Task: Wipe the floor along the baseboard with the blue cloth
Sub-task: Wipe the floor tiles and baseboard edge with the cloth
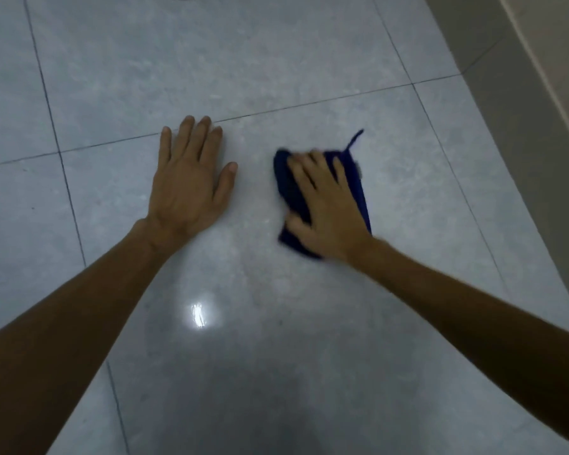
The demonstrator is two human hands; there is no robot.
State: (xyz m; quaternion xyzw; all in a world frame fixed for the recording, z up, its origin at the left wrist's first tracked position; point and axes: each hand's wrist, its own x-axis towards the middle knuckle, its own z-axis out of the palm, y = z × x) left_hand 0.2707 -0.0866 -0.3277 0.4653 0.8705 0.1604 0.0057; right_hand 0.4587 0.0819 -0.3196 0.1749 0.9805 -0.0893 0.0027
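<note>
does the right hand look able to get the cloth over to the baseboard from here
Probably yes: the right hand presses the cloth on the floor, and only bare tile lies between it and the baseboard.

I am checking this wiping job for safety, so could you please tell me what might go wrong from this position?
The floor looks glossy, with a bright glare patch, so the left hand, flat on the tile as a brace, could slip if it is wet. The right hand presses the blue cloth well away from the baseboard, so the edge strip may be missed. A loose cloth tail could trail and smear.
</note>
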